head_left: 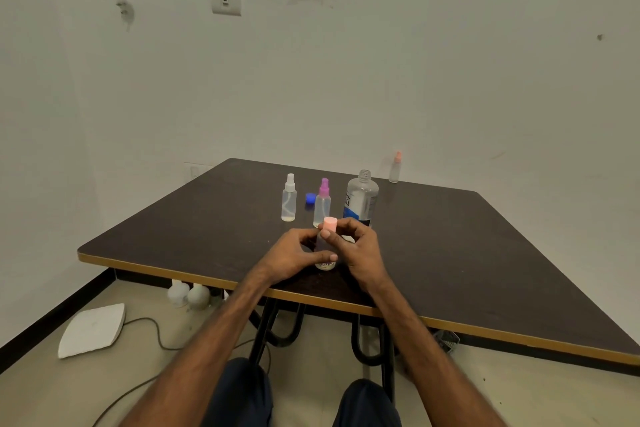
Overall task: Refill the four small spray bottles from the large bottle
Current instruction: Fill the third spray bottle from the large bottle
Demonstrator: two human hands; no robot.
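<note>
- A white pad (91,329) is lying on the floor, far off to the left.
- A white-topped spray bottle (289,199) is standing upright on the dark table (485,253).
- The left hand (294,256) is curling its fingers round the body of the held bottle (325,265), near the front edge of the table.
- A blue cap (310,198) is sitting on the table between two small bottles.
- A purple-topped spray bottle (322,203) is standing upright just behind the hands.
- The held bottle is standing between both hands (fingers are hiding most of it).
- The right hand (360,250) is pinching the pink cap (330,224) on top of the held bottle with its thumb and fingertips.
- The large bottle (361,198) is standing just behind the right hand, and its neck is showing open.
- An orange-topped spray bottle (394,168) is standing well apart at the far edge.
</note>
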